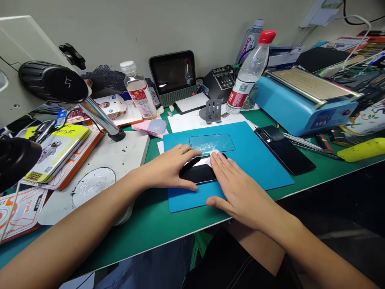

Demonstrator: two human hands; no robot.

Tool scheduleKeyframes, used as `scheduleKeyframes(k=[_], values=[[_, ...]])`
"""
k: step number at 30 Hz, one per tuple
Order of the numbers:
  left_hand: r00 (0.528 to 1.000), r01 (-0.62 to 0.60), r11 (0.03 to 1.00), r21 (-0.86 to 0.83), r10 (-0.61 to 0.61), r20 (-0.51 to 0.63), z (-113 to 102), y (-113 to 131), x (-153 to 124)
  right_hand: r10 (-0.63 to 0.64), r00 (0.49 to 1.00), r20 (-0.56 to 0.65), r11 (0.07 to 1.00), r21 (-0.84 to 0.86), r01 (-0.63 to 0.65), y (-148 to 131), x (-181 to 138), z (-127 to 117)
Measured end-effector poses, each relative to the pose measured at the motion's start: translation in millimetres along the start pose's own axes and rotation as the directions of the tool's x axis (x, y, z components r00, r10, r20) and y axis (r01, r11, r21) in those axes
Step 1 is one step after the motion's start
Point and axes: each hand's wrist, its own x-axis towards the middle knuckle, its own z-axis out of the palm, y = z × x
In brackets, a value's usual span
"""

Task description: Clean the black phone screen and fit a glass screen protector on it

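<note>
Black phone (197, 173): glossy, dark, lying flat and crosswise on the blue mat (264, 168), near the middle of the surface.
Left hand (168, 170): grip half closed across the phone's left end, thumb on the near edge, fingers over the far edge.
Right hand (240, 188): grip open, fingers flat on the phone's right end, clasping nothing.
Clear film (212, 142) lies just beyond. Second phone (284, 149) lies to the right, off the mat.
</note>
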Motion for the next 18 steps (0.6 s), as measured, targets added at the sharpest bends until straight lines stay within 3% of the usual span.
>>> scheduleKeyframes(k=[4, 7, 12, 15, 18], values=[[1.000, 0.001, 1.000, -0.013, -0.001, -0.005, 1, 0, 0, 0.103, 0.995, 0.013, 0.995, 0.001, -0.103, -3, 10, 1], [1.000, 0.007, 1.000, -0.011, -0.007, -0.004, 1, 0, 0, 0.170, 0.984, -0.051, 0.984, -0.037, -0.172, -16, 4, 7], [0.999, 0.037, 0.998, -0.049, -0.036, 0.009, 1, 0, -2, 0.155, 0.975, -0.158, 0.981, -0.088, -0.170, -39, -9, 16], [0.996, 0.085, 0.987, -0.136, -0.086, -0.005, -1, 0, -3, 0.158, 0.980, -0.124, 0.986, -0.039, -0.164, -46, -1, 13], [0.972, 0.163, 0.957, -0.241, -0.198, -0.129, -3, 1, -3, 0.205, 0.978, -0.028, 0.977, 0.069, -0.203, -49, 16, 7]])
